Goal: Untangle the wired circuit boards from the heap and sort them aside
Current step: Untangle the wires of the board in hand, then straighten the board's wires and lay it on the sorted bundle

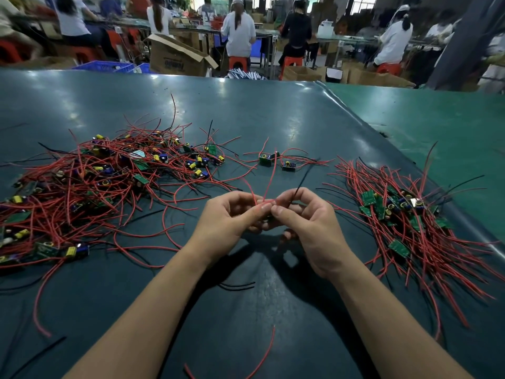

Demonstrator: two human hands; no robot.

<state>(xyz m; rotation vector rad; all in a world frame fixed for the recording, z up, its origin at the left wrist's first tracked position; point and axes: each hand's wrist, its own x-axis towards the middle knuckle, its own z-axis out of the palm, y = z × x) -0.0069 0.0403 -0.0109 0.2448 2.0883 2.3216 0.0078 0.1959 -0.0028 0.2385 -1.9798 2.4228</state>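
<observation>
Head view, left hand [229, 217] pinching red wire [269, 179], right hand [306, 217] pinching black wire [302, 180], two boards [276, 161] beyond.

a dark teal table [273, 110] under glare, seated workers [238, 28] on red stools [237, 62], cardboard boxes [175, 57] beyond.

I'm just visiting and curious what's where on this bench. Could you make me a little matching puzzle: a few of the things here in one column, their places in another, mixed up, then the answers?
Things
1. big tangled heap
2. sorted pile
3. two loose boards
4. red and black wires

Places
A. pinched between the left hand and the right hand
B. on the table's right side
C. on the table's left side
D. mid-table, just beyond the hands

Pairs: 1-C, 2-B, 3-D, 4-A
</observation>
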